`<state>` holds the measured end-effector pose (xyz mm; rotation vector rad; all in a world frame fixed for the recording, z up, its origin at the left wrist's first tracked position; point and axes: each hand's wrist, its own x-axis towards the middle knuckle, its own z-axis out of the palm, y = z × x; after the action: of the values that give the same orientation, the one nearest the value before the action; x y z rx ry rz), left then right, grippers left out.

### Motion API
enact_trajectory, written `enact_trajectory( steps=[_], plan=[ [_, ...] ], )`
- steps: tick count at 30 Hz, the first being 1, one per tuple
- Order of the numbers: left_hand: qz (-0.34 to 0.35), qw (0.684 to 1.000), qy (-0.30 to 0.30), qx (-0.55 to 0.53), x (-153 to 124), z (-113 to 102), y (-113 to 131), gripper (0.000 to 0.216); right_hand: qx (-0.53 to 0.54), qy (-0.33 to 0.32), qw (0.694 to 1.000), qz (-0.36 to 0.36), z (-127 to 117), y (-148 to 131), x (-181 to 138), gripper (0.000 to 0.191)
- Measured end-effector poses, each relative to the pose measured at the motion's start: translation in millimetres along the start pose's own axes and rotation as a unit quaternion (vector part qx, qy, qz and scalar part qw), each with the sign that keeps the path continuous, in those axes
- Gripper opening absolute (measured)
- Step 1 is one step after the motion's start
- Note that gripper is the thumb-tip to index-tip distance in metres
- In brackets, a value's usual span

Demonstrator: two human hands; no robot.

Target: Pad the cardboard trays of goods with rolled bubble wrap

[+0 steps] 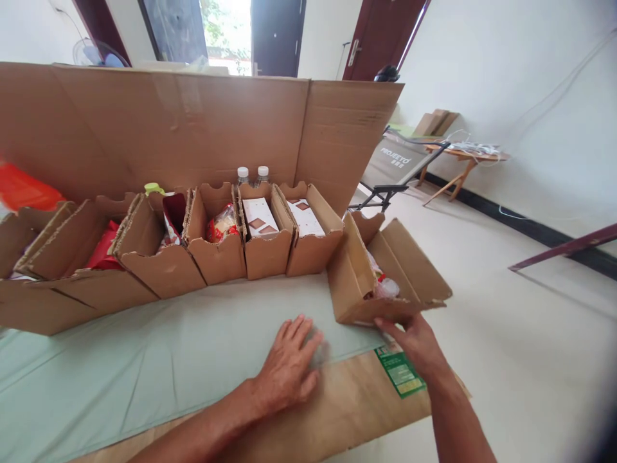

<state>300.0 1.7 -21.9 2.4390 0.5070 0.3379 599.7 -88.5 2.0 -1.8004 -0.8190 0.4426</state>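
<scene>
My right hand (418, 344) grips the lower front edge of the rightmost cardboard box (349, 280), its thumb on the front and its other fingers largely hidden. That box sits askew and holds a clear plastic package with red parts (386, 287). My left hand (293, 360) has its fingers stretched out, low over the pale green cloth (212, 347), and holds nothing. Left of the gripped box, a cardboard box with a white carton (304, 217) stands beside one with another white carton (260, 217). Farther left, a box holds a red and clear packet (223, 224).
More open boxes continue leftward, one with a red packet (105, 247). Behind the row rises a tall cardboard panel (216, 128), with two white-capped bottles (243, 173) before it. The wooden tabletop (347, 405) ends at right. A folding chair (393, 161) stands beyond.
</scene>
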Motion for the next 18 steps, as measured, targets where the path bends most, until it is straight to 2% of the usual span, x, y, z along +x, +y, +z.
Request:
enact_trajectory(
  steps=[4, 8, 11, 14, 16, 18],
  plan=[
    [-0.002, 0.998, -0.035, 0.05, -34, 0, -8, 0.064, 0.058, -0.065, 0.996, 0.003, 3, -14, 73, 0.056],
    [-0.005, 0.997, -0.059, 0.058, -45, -2, -4, 0.066, 0.076, -0.1, 0.992, -0.008, 23, -27, 123, 0.054],
    [-0.006, 0.996, -0.067, 0.052, -44, -2, -5, 0.069, 0.081, -0.121, 0.989, -0.022, 43, -38, 138, 0.057],
    [-0.003, 0.997, -0.06, 0.04, -43, 0, -8, 0.068, 0.069, -0.119, 0.99, -0.035, 56, -45, 139, 0.049],
    [-0.006, 0.998, -0.053, 0.031, -44, 2, -9, 0.066, 0.047, -0.108, 0.992, -0.041, 56, -46, 136, 0.042],
    [-0.009, 0.998, -0.05, 0.024, -44, 4, -11, 0.065, 0.006, -0.071, 0.997, -0.038, 49, -46, 128, 0.037]
  ],
)
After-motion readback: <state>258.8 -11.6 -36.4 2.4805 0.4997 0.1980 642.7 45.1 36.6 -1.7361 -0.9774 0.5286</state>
